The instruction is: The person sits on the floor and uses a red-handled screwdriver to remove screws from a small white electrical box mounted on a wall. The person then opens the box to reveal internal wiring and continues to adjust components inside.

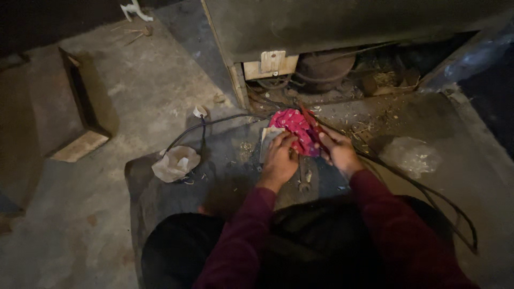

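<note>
On the far left a dark wooden box stands on the grey floor. A little to the right, a crumpled white bag lies at the edge of a dark mat. A black cable runs from a small white plug across the mat toward the middle.

In the middle, the left hand rests palm down. Its fingers are spread a bit and press on the edge of a pink spotted cloth and a pale flat piece under it. The cloth lies on the mat, just in front of the open bottom of a big machine. A metal wrench lies on the mat between the two wrists.

The right hand is just beside the cloth. Its fingers are curled tight around a red-handled tool, maybe pliers, but it is too dark to be sure. The tool's tip lies over the cloth.

Behind the hands, a round rusty tank sits inside the machine, with bits of straw and dirt near it. On the right, a clear plastic bag lies on the floor, and another black cable loops past the person's dark red sleeve.
</note>
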